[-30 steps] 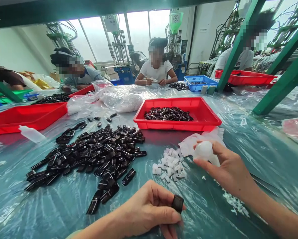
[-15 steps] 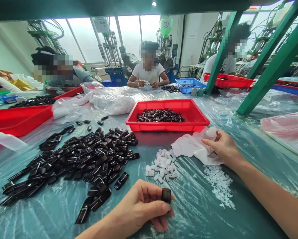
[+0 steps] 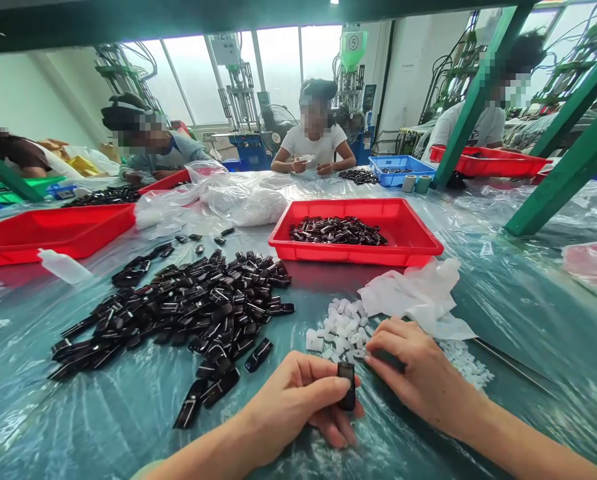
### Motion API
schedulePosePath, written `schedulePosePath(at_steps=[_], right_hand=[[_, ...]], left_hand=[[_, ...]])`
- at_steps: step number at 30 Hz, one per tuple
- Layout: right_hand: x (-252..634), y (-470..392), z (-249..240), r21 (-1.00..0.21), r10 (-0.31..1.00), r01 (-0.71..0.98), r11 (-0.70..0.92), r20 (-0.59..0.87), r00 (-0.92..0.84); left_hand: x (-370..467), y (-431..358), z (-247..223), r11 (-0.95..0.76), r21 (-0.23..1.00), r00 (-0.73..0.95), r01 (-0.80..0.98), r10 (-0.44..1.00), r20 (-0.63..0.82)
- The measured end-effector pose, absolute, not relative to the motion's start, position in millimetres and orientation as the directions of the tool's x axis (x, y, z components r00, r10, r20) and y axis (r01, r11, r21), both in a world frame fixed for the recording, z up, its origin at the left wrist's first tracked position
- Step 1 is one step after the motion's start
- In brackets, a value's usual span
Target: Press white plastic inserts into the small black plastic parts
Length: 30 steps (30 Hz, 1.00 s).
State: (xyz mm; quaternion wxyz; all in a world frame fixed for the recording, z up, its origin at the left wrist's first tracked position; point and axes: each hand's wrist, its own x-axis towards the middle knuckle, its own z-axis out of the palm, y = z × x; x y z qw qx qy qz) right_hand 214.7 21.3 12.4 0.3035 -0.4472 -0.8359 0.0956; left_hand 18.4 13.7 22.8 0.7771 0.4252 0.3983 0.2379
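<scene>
My left hand (image 3: pixel 308 400) pinches a small black, see-through plastic case (image 3: pixel 347 387) upright between thumb and fingers. My right hand (image 3: pixel 413 367) is at the right edge of a pile of white plastic pieces (image 3: pixel 341 327), its thumb and forefinger drawn together. Whether a piece is between those fingertips is too small to make out. Just behind this hand lies a crumpled white cloth (image 3: pixel 413 293). To the left spreads a large heap of similar black plastic cases (image 3: pixel 203 307).
A red tray (image 3: pixel 358 253) holding black cases stands ahead. Tiny white bits (image 3: pixel 466 360) and thin metal tweezers (image 3: pixel 516 367) lie at right. A squeeze bottle (image 3: pixel 63 265) rests near another red tray (image 3: pixel 78 233). A green post (image 3: pixel 558 160) rises at right; co-workers sit opposite.
My right hand has let go of the cloth and a whitish rounded thing and come left and nearer, to the white pieces. The black case is turned in my left hand. The view has swung left.
</scene>
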Motion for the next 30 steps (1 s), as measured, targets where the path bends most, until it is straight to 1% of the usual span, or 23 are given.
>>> schedulePosePath(at_steps=[6, 9, 11, 13, 16, 19, 21, 24, 27, 30], right_hand=[[212.2, 21.7, 0.8, -0.425, 0.83, 0.717, 0.552, 0.362, -0.425], [216.1, 21.1, 6.3, -0.445, 0.844, 0.721, 0.531, 0.361, -0.398], [217.9, 20.0, 12.1, -0.496, 0.865, 0.713, 0.495, 0.363, -0.348], [218.2, 18.2, 18.4, -0.612, 0.894, 0.654, 0.445, 0.347, -0.283], [215.8, 15.1, 24.8, -0.798, 0.936, 0.491, 0.349, 0.269, -0.226], [212.3, 13.8, 23.9, -0.891, 0.954, 0.364, 0.271, 0.199, -0.223], [210.6, 13.5, 21.1, -0.929, 0.963, 0.293, 0.224, 0.165, -0.214], [208.7, 11.8, 19.0, -0.959, 0.966, 0.216, 0.184, 0.136, -0.219], [206.6, 8.8, 21.4, -0.962, 0.95, 0.184, 0.201, 0.146, -0.275], [205.0, 6.6, 24.5, -0.955, 0.93, 0.182, 0.235, 0.166, -0.329]], left_hand=[[20.3, 15.7, 24.0, 0.588, 0.798, 0.589, -0.131, 0.693, -0.415], [20.1, 15.6, 23.5, 0.594, 0.79, 0.595, -0.151, 0.692, -0.408], [20.2, 15.1, 23.0, 0.597, 0.788, 0.604, -0.152, 0.687, -0.404], [20.6, 14.5, 22.7, 0.605, 0.783, 0.608, -0.146, 0.679, -0.411], [21.8, 13.8, 22.9, 0.627, 0.768, 0.602, -0.131, 0.666, -0.441], [22.6, 13.6, 22.9, 0.638, 0.76, 0.604, -0.125, 0.656, -0.452], [22.8, 13.6, 22.7, 0.638, 0.761, 0.61, -0.118, 0.651, -0.452], [23.6, 12.7, 22.6, 0.594, 0.802, 0.615, -0.065, 0.657, -0.437], [24.8, 10.7, 23.3, 0.539, 0.842, 0.626, 0.011, 0.653, -0.426], [25.4, 9.0, 23.8, 0.521, 0.853, 0.631, 0.044, 0.647, -0.428]])
